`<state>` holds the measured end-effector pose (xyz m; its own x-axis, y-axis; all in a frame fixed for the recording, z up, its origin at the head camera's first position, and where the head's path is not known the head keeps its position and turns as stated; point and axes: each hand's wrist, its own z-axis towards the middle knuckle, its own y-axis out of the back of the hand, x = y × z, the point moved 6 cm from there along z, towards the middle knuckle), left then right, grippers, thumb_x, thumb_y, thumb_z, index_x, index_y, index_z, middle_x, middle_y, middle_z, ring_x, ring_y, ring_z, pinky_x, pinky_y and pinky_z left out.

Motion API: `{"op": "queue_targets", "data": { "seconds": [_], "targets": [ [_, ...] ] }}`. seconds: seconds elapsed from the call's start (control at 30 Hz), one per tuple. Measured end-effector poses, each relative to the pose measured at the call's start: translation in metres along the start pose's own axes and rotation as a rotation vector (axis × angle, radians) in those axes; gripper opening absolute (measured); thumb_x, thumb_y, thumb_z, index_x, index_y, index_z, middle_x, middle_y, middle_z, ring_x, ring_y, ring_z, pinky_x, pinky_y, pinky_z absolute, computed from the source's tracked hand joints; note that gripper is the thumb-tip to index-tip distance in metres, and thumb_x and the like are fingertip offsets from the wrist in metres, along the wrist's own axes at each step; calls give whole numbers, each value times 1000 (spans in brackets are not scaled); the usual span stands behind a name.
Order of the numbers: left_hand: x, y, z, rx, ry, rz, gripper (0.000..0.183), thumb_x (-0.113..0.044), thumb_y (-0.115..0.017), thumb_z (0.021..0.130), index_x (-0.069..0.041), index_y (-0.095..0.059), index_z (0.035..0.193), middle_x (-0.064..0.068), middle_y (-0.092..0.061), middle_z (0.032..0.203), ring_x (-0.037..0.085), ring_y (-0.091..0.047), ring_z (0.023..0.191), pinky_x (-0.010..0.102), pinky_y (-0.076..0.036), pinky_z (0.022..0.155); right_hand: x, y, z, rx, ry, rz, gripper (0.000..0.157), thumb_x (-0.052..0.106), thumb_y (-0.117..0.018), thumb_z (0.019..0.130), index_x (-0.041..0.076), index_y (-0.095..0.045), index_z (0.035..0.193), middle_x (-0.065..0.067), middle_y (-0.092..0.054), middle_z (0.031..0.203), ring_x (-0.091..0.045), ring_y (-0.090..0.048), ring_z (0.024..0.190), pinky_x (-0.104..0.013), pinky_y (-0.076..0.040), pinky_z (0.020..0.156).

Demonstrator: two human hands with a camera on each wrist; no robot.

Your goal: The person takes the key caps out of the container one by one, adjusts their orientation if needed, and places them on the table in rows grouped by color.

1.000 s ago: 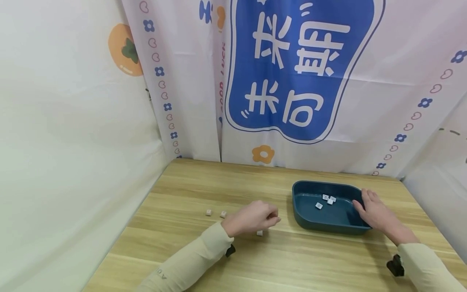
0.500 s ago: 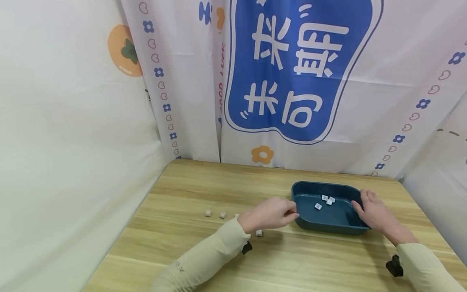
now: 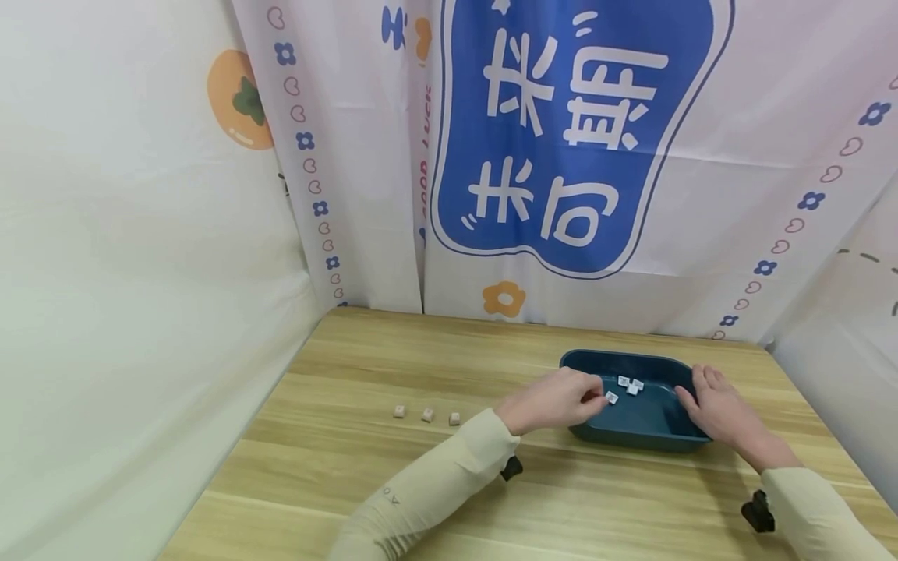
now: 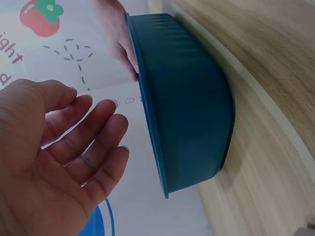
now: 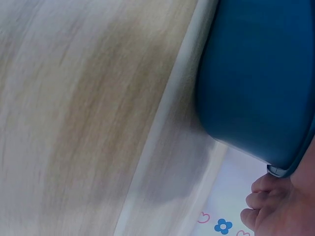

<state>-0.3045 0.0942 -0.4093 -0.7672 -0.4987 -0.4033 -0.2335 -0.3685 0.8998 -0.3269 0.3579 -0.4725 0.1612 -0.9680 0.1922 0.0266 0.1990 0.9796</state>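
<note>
My left hand (image 3: 557, 401) hovers over the left rim of a dark teal tray (image 3: 645, 440). Its thumb tip (image 4: 66, 96) meets the index fingertip in the left wrist view, and the other fingers are half bent. I cannot tell whether something small sits in that pinch. At the tray's right end my right hand (image 3: 726, 409) holds the rim, thumb on the inner side and fingers along the outer side. Several small white keycaps (image 3: 633, 389) lie on the tray floor. Three pale keycaps (image 3: 427, 415) stand in a row on the table, left of my left forearm.
The wooden table (image 3: 337, 467) carries everything. Behind it hangs a white curtain (image 3: 372, 195) with a blue printed panel, and pale fabric (image 3: 140, 312) closes off the left side. Black wrist mounts (image 3: 759, 512) stick out below both cuffs.
My left hand has moved right, from the table to over the tray's left side. The row's third keycap has come into view, while one nearer me is now covered. The right hand stays put.
</note>
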Motion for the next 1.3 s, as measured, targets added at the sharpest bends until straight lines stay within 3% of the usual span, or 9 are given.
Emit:
{"op": "queue_targets", "data": {
  "seconds": [0.4, 0.63, 0.93, 1.3],
  "targets": [
    [5, -13, 20, -13, 73, 58, 12, -29, -54, 101, -25, -56, 91, -14, -54, 74, -1, -50, 59, 11, -40, 54, -1, -1, 0, -8, -1, -2, 76, 41, -34, 106, -25, -22, 140, -51, -19, 143, -64, -22, 132, -69, -23, 108],
    [6, -25, 36, 42, 104, 50, 13, -32, -53, 102, -26, -56, 91, -13, -55, 73, 0, -48, 56, 14, -40, 52, -1, -2, 0, -13, 1, -15, 77, 42, -35, 106, -26, -23, 140, -51, -21, 142, -64, -24, 131, -69, -24, 107],
    [8, -33, 55, 39, 120, 76, 9, -29, -53, 101, -25, -59, 95, -15, -57, 78, 0, -51, 61, 13, -40, 55, -2, -3, 2, -12, -4, -31, 78, 44, -34, 105, -25, -23, 140, -51, -21, 143, -64, -24, 132, -70, -23, 107],
    [17, -45, 73, 63, 201, 165, 16, -28, -52, 101, -23, -54, 86, -11, -50, 71, 4, -43, 56, 17, -33, 51, -2, -1, 1, -18, -6, -45, 76, 42, -36, 105, -24, -24, 140, -50, -22, 142, -64, -25, 131, -70, -24, 107]
  ]
}}
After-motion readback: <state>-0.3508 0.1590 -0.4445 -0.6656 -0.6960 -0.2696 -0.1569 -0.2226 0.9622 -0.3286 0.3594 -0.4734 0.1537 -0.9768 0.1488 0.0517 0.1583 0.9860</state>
